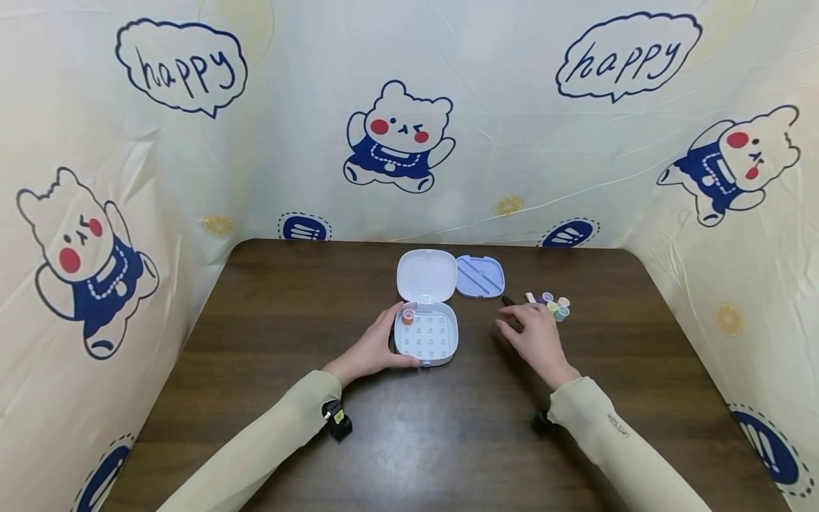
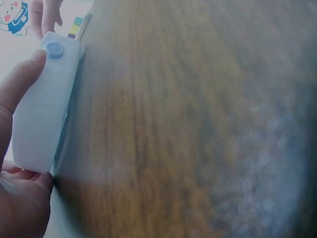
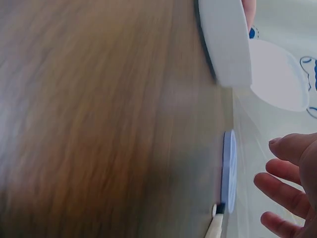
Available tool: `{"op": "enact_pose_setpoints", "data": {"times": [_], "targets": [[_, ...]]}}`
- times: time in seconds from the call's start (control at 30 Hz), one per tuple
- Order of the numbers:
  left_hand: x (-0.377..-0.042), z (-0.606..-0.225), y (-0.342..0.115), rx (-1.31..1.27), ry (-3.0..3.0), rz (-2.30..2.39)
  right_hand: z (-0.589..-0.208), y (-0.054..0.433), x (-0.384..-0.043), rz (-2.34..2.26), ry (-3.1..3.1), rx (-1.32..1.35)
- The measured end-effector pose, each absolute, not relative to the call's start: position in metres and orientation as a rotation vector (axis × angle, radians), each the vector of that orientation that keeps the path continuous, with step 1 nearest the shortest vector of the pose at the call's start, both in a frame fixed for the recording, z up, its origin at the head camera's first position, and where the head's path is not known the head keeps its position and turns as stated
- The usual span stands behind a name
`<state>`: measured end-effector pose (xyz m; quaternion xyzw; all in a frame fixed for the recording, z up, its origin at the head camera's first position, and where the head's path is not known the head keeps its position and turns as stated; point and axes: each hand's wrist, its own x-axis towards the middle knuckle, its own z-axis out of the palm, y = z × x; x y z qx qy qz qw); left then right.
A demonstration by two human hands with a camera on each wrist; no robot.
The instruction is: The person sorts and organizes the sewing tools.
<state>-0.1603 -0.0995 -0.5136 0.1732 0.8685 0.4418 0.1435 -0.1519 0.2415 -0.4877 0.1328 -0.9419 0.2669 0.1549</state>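
Note:
My left hand (image 1: 374, 348) grips the left side of a pale blue box (image 1: 426, 364), its thumb at the front near the round clasp (image 2: 55, 50). The box's lid (image 1: 426, 276) stands raised at the back. Inside, one small orange-pink pot (image 1: 408, 317) sits in the back left corner, among rows of small bumps. Over the table to the right hovers my right hand (image 1: 534, 341), fingers apart and loosely bent, with nothing seen in them. Just beyond it are several small coloured pots (image 1: 561, 313) and a slim black-ended stick (image 1: 507, 301), partly hidden by the hand.
A periwinkle tray (image 1: 489, 284) with diagonal bars lies beside the raised lid. The dark wooden table (image 1: 288, 313) meets a printed cloth (image 1: 499, 156) at the back and sides.

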Motion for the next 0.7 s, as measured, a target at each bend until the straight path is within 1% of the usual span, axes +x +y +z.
{"op": "enact_pose_setpoints", "data": {"times": [0.3,0.7], "targets": [[-0.161,-0.516,-0.1,0.507,2.497,1.283,-0.489,0.265,-0.148,0.68,-2.659,0.323],[-0.161,-0.517,-0.101,0.511,2.493,1.293,-0.493,0.3,-0.143,0.732,-2.695,0.159]]}}
